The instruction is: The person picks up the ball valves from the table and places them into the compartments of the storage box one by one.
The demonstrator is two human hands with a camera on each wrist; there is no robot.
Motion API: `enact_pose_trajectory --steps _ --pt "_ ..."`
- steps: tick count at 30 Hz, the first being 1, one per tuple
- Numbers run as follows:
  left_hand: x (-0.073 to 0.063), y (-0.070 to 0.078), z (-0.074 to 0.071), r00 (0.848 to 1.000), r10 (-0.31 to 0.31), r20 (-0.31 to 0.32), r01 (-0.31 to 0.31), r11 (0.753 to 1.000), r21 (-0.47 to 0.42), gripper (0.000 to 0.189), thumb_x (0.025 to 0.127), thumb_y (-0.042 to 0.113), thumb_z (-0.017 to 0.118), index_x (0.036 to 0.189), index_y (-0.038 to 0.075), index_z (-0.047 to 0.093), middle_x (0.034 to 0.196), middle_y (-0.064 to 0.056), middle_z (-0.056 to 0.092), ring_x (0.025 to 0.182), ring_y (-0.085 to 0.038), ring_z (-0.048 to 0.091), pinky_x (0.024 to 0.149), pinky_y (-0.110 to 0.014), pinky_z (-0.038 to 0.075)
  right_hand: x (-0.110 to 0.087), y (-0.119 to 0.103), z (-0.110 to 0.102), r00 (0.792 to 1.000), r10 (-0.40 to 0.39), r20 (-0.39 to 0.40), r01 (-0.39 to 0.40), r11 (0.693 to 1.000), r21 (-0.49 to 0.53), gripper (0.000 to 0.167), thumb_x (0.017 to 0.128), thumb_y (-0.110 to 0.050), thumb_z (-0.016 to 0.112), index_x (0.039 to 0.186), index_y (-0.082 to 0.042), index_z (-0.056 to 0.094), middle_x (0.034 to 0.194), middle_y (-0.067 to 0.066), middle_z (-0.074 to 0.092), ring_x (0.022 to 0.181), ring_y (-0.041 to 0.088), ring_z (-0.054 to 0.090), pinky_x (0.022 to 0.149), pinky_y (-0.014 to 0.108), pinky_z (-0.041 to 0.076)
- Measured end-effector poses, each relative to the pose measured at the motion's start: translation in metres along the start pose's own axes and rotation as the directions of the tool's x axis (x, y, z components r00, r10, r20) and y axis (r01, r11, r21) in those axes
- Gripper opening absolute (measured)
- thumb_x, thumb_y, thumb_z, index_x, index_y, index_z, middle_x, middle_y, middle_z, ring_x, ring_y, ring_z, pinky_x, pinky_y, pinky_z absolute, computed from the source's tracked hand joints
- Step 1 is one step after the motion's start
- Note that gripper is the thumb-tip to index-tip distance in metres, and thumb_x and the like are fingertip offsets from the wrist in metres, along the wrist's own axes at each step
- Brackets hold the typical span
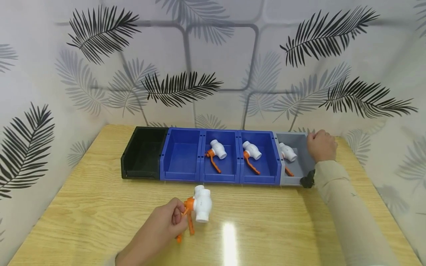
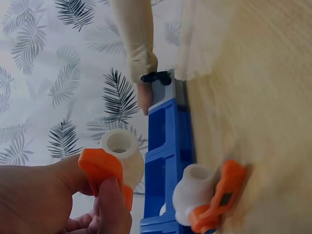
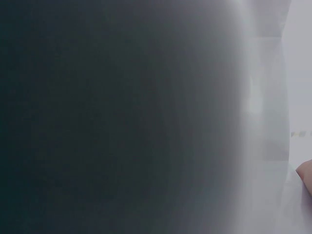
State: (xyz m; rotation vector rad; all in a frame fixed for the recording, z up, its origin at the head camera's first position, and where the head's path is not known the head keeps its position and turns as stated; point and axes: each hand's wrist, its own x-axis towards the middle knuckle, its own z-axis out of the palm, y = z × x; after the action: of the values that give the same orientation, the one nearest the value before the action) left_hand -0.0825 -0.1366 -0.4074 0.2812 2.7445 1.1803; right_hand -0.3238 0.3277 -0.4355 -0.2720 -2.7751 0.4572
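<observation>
My left hand [image 1: 168, 218] pinches the orange lever of a white ball valve [image 1: 203, 207], held up above the wooden table. In the left wrist view, that lever [image 2: 102, 168] sits between thumb and fingers. Another white ball valve [image 2: 192, 192] with an orange lever lies on the table behind the held one; the head view largely hides it. At the far right, my right hand [image 1: 322, 146] grips the right wall of the grey bin [image 1: 301, 168], fingers partly hidden. A dark blur fills most of the right wrist view.
Joined to the grey bin in a row are three blue bins [image 1: 181, 176] and a black bin [image 1: 141, 173]. Two blue bins hold one valve [image 1: 217, 149] each, and one valve [image 1: 288, 152] lies in the grey bin. A patterned curtain [image 1: 216, 55] hangs behind.
</observation>
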Motion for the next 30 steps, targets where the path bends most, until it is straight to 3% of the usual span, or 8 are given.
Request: enact_pose_trajectory --steps 7,15,23,30 --pt "0.013 0.005 -0.022 0.997 -0.008 -0.081 0.009 1.000 0.001 0.012 0.078 0.007 0.061 0.087 0.009 0.052 0.065 0.004 0.047 0.054 -0.007 0.045 0.048 -0.021 0.038 0.001 0.000 0.000 1.000 -0.003 0.008 0.003 1.000 0.001 0.045 0.096 -0.026 0.025 0.083 0.011 0.047 0.085 0.035 0.050 0.086 0.053 0.048 0.072 0.062 0.035" --pt "0.042 0.005 -0.040 0.979 0.063 -0.193 -0.055 0.997 0.045 0.014 0.078 0.007 0.059 0.089 0.005 0.052 0.070 0.000 0.049 0.061 -0.011 0.047 0.051 -0.020 0.040 0.002 0.002 0.001 1.000 0.000 0.013 0.000 1.000 0.011 0.043 0.095 -0.025 0.028 0.083 0.012 0.047 0.086 0.036 0.050 0.087 0.054 0.047 0.073 0.062 0.034" --pt "0.082 -0.003 -0.040 0.959 0.098 -0.267 -0.049 0.982 0.184 0.013 0.080 0.008 0.058 0.089 0.003 0.050 0.066 -0.002 0.047 0.052 -0.012 0.044 0.045 -0.023 0.036 0.002 0.008 0.000 1.000 -0.014 -0.015 0.014 1.000 0.006 0.043 0.095 -0.025 0.029 0.077 0.009 0.046 0.080 0.034 0.050 0.080 0.054 0.048 0.069 0.062 0.036" --pt "0.100 -0.005 -0.039 0.957 0.061 -0.284 -0.004 0.980 0.197 0.012 0.082 0.009 0.056 0.088 0.003 0.048 0.063 -0.003 0.046 0.047 -0.013 0.044 0.042 -0.024 0.035 0.004 0.007 0.004 1.000 -0.007 -0.012 0.007 1.000 0.020 0.045 0.096 -0.028 0.028 0.080 0.009 0.047 0.082 0.033 0.050 0.083 0.053 0.048 0.071 0.062 0.035"
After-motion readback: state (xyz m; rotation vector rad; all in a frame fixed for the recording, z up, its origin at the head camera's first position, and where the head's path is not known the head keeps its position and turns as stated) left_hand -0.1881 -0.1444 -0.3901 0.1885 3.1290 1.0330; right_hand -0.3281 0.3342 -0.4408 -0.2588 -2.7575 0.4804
